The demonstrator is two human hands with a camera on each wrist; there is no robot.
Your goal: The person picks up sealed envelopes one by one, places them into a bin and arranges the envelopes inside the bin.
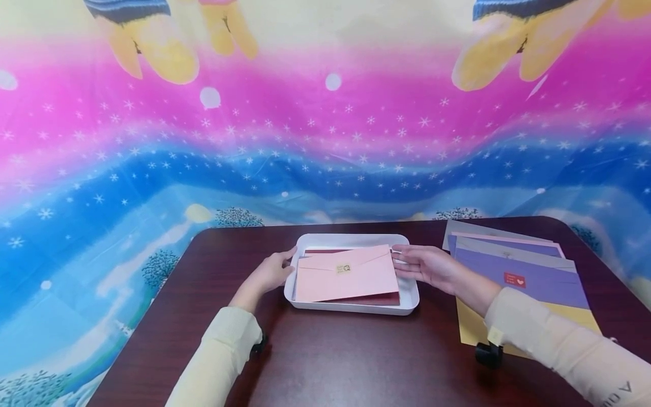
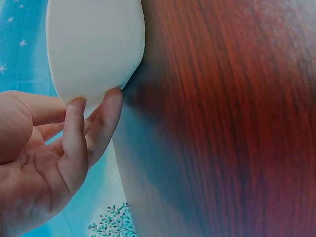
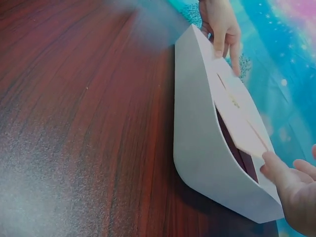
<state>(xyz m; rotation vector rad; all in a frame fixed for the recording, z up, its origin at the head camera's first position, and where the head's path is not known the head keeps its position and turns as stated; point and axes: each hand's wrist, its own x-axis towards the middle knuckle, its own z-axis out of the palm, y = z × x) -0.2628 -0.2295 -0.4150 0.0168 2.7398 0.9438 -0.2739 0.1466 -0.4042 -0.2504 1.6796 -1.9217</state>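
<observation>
While my left hand (image 1: pixel 269 272) pinches the white tray (image 1: pixel 351 241), my right hand (image 1: pixel 432 268), fingers nearly straight, touches the pink envelope (image 1: pixel 351 285) inside it; I'm likely settling that envelope, which next calls for gentle nudging.

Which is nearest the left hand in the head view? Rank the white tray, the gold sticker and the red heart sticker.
1. White tray: touched by the left hand, immediately to its right.
2. Gold sticker: further right, on the pink envelope in the tray.
3. Red heart sticker: far right, on the purple envelope.
</observation>
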